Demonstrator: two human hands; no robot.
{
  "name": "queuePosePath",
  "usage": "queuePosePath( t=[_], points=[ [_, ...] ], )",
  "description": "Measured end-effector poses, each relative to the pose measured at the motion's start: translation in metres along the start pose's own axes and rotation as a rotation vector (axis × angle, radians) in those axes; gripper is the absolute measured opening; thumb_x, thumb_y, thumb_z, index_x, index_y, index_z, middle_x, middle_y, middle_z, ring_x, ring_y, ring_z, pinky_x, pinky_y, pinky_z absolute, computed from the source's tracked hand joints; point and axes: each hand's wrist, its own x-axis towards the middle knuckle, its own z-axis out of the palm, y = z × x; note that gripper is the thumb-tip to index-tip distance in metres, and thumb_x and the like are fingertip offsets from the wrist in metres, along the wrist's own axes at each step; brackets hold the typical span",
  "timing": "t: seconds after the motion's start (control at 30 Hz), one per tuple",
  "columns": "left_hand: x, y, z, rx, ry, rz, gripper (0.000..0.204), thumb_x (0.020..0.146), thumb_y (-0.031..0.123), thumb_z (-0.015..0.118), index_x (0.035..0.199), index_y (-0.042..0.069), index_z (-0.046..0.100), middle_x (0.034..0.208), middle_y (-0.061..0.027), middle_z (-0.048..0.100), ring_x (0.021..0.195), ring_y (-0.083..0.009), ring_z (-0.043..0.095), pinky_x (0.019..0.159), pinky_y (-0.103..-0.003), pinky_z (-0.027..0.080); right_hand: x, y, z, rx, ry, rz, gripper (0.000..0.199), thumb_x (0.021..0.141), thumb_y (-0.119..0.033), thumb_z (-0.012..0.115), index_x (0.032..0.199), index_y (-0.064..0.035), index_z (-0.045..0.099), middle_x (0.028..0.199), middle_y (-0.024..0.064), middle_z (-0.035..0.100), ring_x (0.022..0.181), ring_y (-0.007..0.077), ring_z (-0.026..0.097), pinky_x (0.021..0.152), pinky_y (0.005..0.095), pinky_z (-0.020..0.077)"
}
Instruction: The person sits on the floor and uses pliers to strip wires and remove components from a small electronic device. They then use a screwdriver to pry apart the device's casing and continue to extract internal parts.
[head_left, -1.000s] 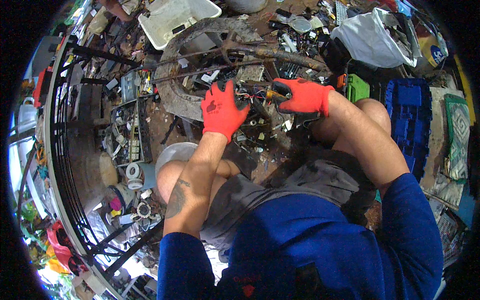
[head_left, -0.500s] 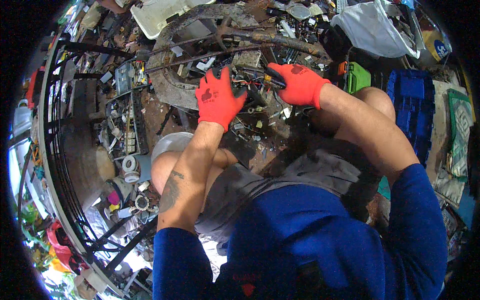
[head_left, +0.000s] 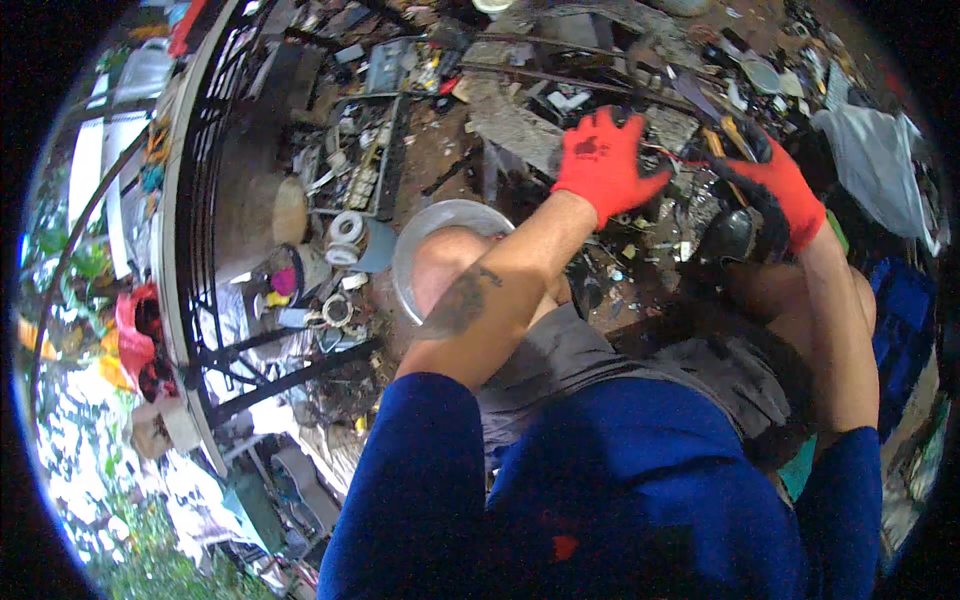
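Note:
My left hand (head_left: 608,165), in a red glove with dark fingertips, reaches over a heap of scrap. Its thumb stands apart from its bent fingers, and I make out nothing held in it. A thin red wire (head_left: 685,158) runs between it and my right hand (head_left: 785,185). That right hand, gloved alike, is closed around what looks like pliers with yellow-orange handles (head_left: 713,143). The tool's far end is lost among dark debris. Beneath both hands lies a worn grey slab (head_left: 515,130), partly hidden by scrap.
A pale round basin (head_left: 405,270) sits by my left knee. Further left are white tape-like rolls (head_left: 346,228), a dark crate of scrap (head_left: 385,165) and a black metal frame (head_left: 195,250). A white plastic bag (head_left: 875,160) and a blue plastic crate (head_left: 900,300) lie at the right.
The view has swung, so the scene sits further right and lower. My hands are further apart, with the red wire now stretched between them. The tool's yellow-orange handles show more plainly.

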Motion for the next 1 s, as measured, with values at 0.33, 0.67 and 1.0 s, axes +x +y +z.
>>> queuePosePath(
  t=[0.33,0.67,1.0],
  points=[
    [-0.001,0.000,-0.005,-0.033,-0.059,-0.012,0.077,0.075,0.053,0.071,0.136,0.012,0.052,0.132,-0.0257,0.051,0.121,-0.0428,0.051,0.100,-0.050,0.043,0.014,0.034,0.008,-0.414,-0.120,0.168,0.072,0.077,-0.009,0.082,0.140,-0.0033,0.048,0.133,0.0066,0.058,0.120,0.0158,0.054,0.103,0.0313,0.0437],
    [0.002,0.002,-0.001,0.013,-0.015,0.006,0.073,0.074,0.048,0.074,0.132,0.010,0.054,0.132,-0.0255,0.051,0.118,-0.0417,0.052,0.098,-0.049,0.044,-0.012,0.014,0.054,-1.214,0.000,0.117,0.088,0.077,-0.040,0.069,0.148,-0.0022,0.033,0.147,0.0354,0.033,0.132,0.0460,0.043,0.107,0.0452,0.0414],
    [0.004,0.004,0.002,0.014,-0.016,-0.018,0.078,0.072,0.047,0.075,0.134,0.006,0.052,0.127,-0.0257,0.054,0.115,-0.0422,0.054,0.098,-0.048,0.045,-0.014,0.001,0.045,-1.292,0.062,-0.078,0.060,0.083,-0.033,0.066,0.132,-0.0043,0.049,0.136,0.0336,0.044,0.110,0.0450,0.059,0.092,0.0483,0.0499]
  ],
)
